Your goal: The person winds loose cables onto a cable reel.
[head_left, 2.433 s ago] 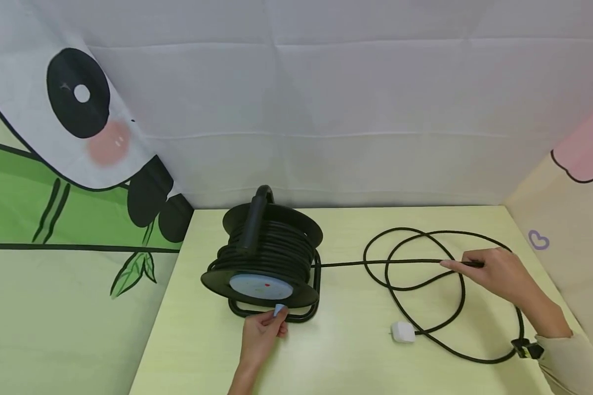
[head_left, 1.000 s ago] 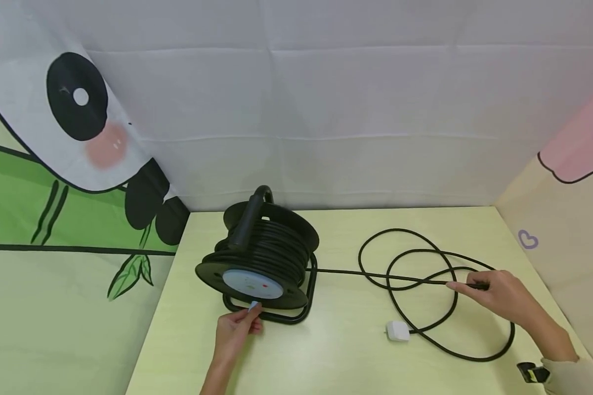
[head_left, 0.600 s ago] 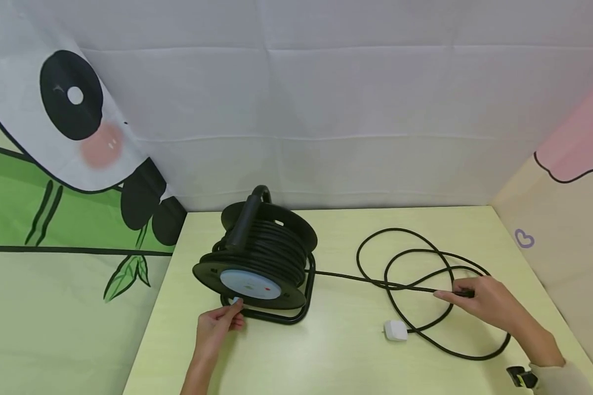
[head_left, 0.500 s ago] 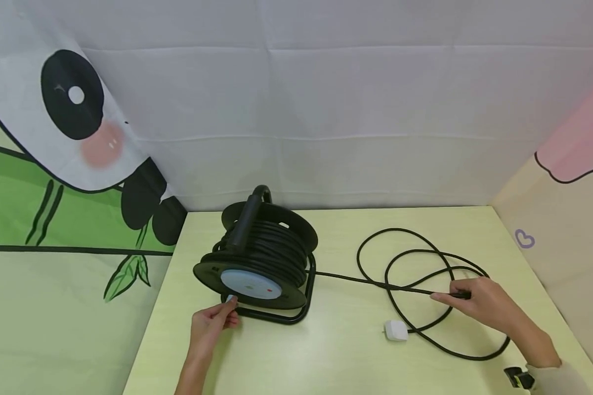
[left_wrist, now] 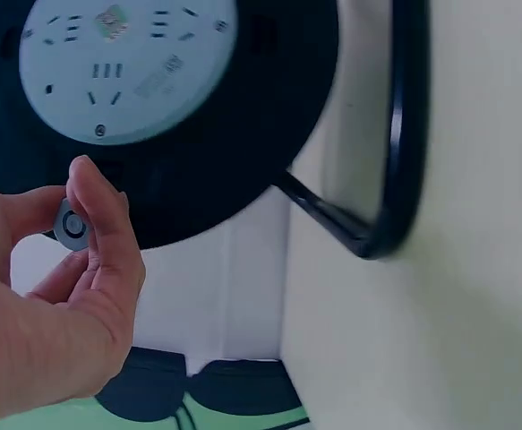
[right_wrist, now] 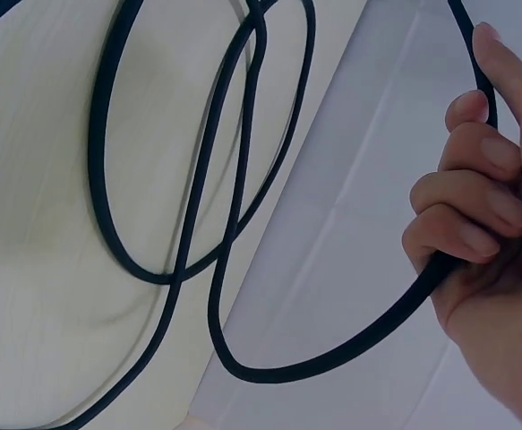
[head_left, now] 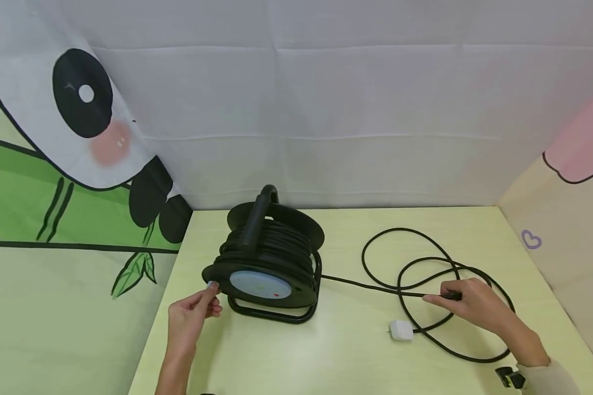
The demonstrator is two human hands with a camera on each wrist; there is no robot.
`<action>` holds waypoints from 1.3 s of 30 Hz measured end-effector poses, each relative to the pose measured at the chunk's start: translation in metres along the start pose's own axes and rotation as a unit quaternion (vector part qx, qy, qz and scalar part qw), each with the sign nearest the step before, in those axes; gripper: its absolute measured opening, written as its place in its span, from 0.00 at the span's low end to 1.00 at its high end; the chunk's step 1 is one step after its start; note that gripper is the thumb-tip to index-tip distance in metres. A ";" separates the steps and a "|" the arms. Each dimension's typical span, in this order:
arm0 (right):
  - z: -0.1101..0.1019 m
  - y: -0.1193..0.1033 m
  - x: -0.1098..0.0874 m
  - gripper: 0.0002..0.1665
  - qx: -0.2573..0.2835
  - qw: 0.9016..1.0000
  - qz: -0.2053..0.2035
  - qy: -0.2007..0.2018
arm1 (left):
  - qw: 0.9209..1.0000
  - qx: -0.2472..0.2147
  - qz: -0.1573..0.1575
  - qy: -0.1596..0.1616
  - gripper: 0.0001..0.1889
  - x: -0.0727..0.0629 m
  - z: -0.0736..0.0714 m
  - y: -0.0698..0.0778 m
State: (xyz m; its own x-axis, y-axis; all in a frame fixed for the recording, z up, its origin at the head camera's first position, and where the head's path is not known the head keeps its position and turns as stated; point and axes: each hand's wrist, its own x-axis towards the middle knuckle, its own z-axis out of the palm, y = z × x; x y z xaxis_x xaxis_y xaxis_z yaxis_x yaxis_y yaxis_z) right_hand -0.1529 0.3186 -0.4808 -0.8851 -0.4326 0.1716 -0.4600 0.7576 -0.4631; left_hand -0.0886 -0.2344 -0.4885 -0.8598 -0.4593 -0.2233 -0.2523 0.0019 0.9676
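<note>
A black cable reel (head_left: pixel 269 238) stands on its tubular frame, black cable wound round its drum. Its front disc carries a pale blue socket panel (head_left: pixel 260 285). At the disc's left edge, thumb and fingers of my left hand (head_left: pixel 190 321) pinch a small grey-blue knob (left_wrist: pixel 71 226), seen end-on in the left wrist view. My right hand (head_left: pixel 476 307) grips the loose cable (head_left: pixel 358 283), which runs from the reel's right side into the fist. In the right wrist view the curled fingers wrap the cable (right_wrist: pixel 355 340), which hangs below them in a bend.
Loose cable loops (head_left: pixel 400 229) lie on the right of the pale table (head_left: pixel 326 356). A white plug (head_left: pixel 401 330) on the cable's end lies in front of them. A printed cloth wall (head_left: pixel 385 126) rises behind the table, with side panels left and right.
My left hand has swung the knob left and up along the disc's front edge, and the reel has turned. My right hand, with the cable, has shifted left and nearer the front.
</note>
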 end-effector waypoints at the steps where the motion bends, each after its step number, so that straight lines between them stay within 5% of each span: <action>1: 0.001 -0.001 0.001 0.27 0.004 1.000 0.000 -0.001 | 1.000 -0.001 0.004 0.000 0.23 -0.002 0.000 0.004; 14: 0.017 -0.011 0.006 0.25 0.030 0.999 -0.023 0.006 | 0.996 -0.010 0.081 -0.043 0.18 -0.036 0.025 0.055; 24: 0.030 -0.018 0.011 0.27 0.062 0.997 -0.039 0.005 | 0.988 0.007 0.135 -0.073 0.12 -0.051 0.041 0.059; 39: 0.043 -0.030 0.016 0.27 0.098 0.993 -0.060 0.001 | 0.984 0.026 0.146 -0.101 0.09 -0.066 0.059 0.060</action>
State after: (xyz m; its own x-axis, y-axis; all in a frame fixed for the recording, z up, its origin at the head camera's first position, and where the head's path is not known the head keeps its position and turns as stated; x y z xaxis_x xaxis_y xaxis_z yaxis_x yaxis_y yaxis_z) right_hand -0.1498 0.2680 -0.5020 -0.8244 -0.5135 0.2378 -0.5406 0.5903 -0.5994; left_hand -0.0736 -0.1516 -0.4223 -0.9685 -0.2458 0.0397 0.0012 0.1548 0.9879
